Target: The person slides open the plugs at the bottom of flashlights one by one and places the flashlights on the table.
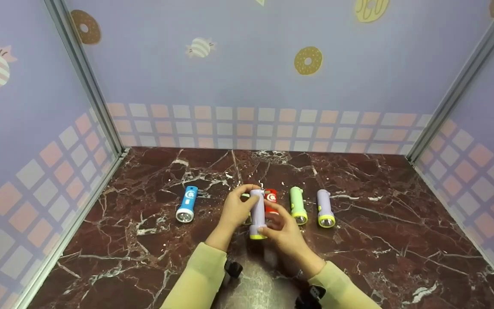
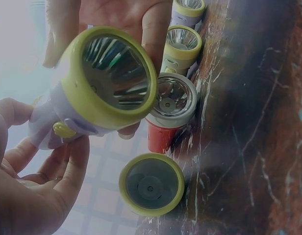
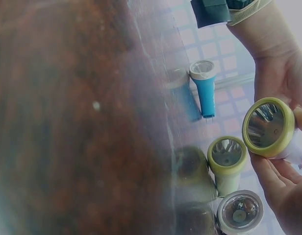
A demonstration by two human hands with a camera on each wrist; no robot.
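Observation:
Both hands hold a light purple flashlight (image 1: 257, 210) with a yellow-green rim, raised over the table with its lens end toward me. My left hand (image 1: 238, 208) pinches the narrow rear of the body, close to the yellow switch in the left wrist view. At the lens end, my right hand (image 1: 283, 229) grips the flashlight, thumb near the rim and fingers on the far side. Behind it lies a red flashlight (image 1: 271, 198), partly covered. A pale green flashlight with a yellow rim (image 3: 226, 164) lies beside the red one, mostly hidden in the head view.
A blue flashlight (image 1: 187, 204) lies to the left. To the right are a light green flashlight (image 1: 297, 204) and a second purple flashlight (image 1: 325, 208), lenses toward me. The dark red marbled table (image 1: 135, 257) is bounded by patterned panels (image 1: 247, 77) at the back and sides.

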